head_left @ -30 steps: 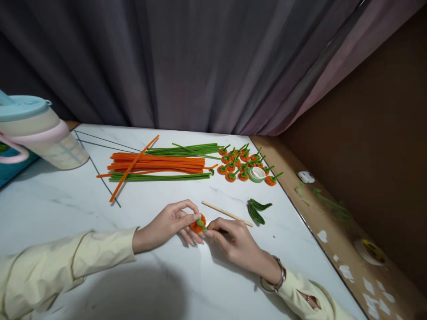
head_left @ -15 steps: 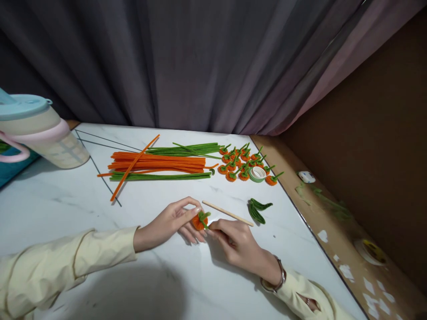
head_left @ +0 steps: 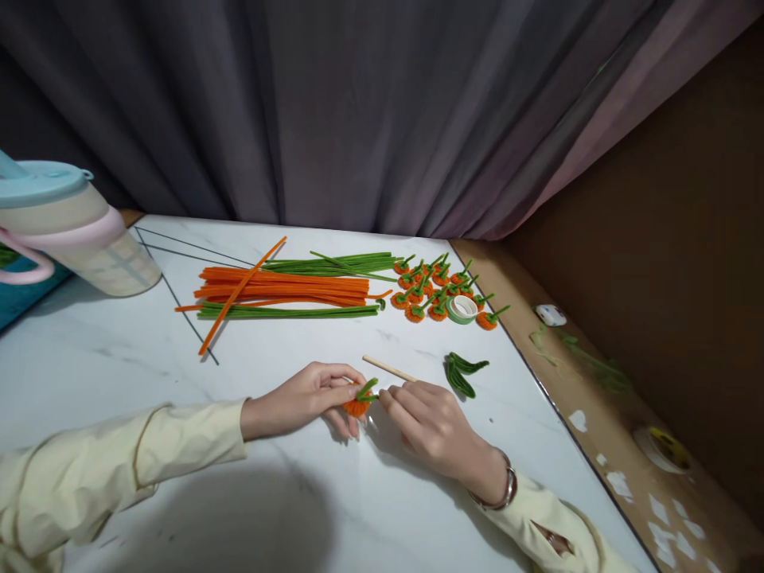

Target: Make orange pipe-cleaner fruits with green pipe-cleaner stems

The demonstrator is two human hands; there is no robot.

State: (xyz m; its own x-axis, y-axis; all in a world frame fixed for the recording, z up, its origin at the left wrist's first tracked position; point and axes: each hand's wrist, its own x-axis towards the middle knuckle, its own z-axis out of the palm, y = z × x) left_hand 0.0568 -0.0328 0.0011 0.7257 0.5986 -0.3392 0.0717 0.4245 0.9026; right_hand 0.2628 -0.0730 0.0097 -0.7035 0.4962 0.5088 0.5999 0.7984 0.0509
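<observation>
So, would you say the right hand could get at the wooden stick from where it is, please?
Probably yes: the wooden stick lies on the table just beyond the right hand, its near end by the knuckles, nothing between; the fingers now pinch the small orange pumpkin's green stem.

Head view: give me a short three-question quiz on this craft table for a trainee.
1. True or false: the left hand pinches the small orange pipe-cleaner pumpkin.
2. Which lies nearest the right hand: A) tape roll, B) wooden stick, C) jug?
3. What colour are the folded pieces beside the stick?

Key: 1 true; 2 B; 3 green.
</observation>
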